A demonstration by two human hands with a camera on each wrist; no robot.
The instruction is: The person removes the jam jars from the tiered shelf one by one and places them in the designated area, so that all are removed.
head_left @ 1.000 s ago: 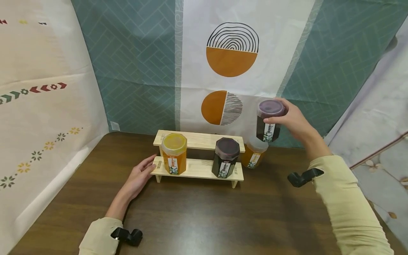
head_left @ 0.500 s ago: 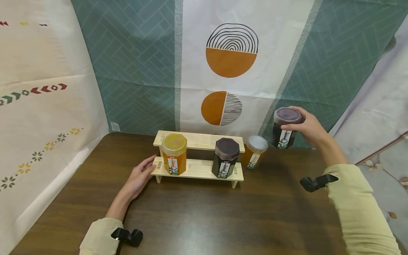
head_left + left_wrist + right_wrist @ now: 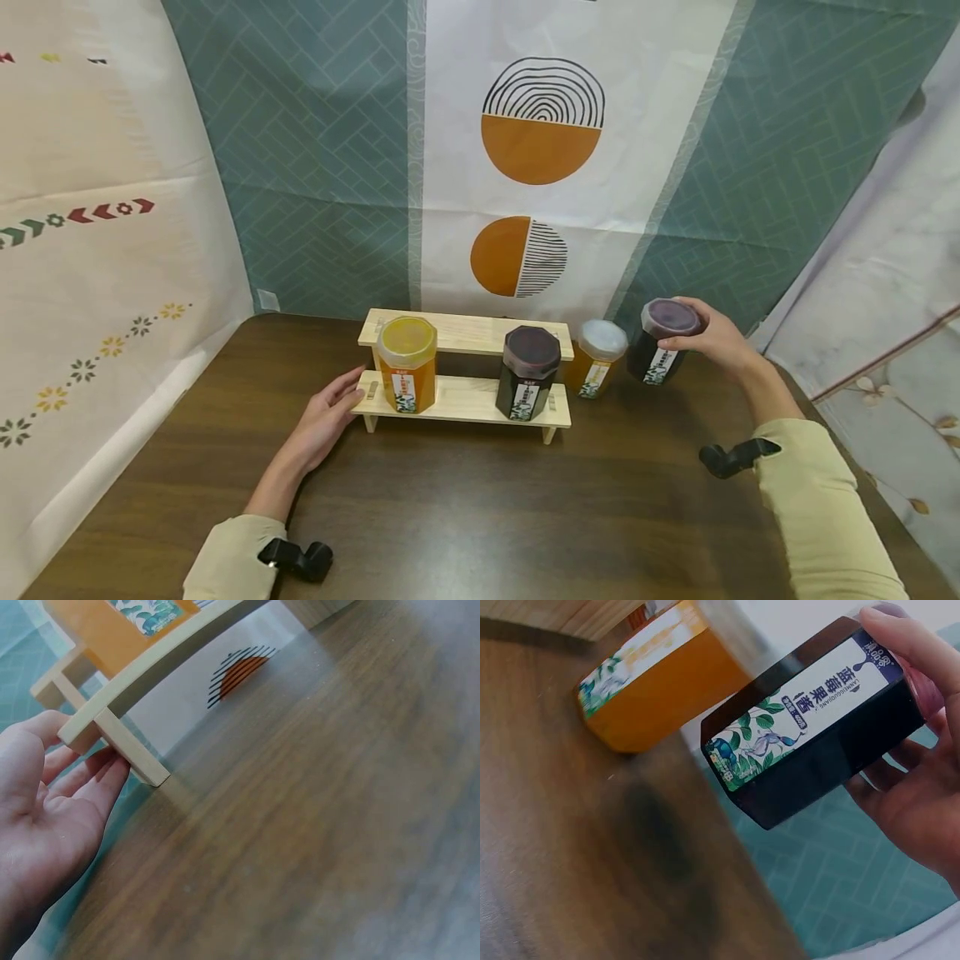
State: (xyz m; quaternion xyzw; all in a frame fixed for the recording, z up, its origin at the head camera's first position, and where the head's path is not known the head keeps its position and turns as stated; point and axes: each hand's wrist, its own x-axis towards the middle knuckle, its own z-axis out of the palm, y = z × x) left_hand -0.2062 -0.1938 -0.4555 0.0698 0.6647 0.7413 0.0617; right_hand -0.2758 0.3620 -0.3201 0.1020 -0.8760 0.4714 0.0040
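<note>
My right hand (image 3: 716,337) grips a jar of blueberry jam (image 3: 656,358) near its purple lid, thumb on the near side. The dark jar, with a white and purple label (image 3: 802,712), is close over the table, right of an orange jar with a whitish lid (image 3: 596,367). At the left end of a two-step wooden rack (image 3: 468,400), my left hand (image 3: 330,417) holds the lower board, thumb at its edge and fingers by the leg (image 3: 135,750). On that board stand a yellow-lidded orange jar (image 3: 408,375) and a dark jar (image 3: 528,379).
The rack's upper board (image 3: 480,336) lies behind the two front jars. A brown wooden table (image 3: 450,500) bears everything. Patterned cloth hangs behind (image 3: 330,167), and pale cloths border the left and right sides.
My right hand has carried the blueberry jam jar rightward past the whitish-lidded orange jar, then lowered it toward the table. The left hand has stayed on the rack.
</note>
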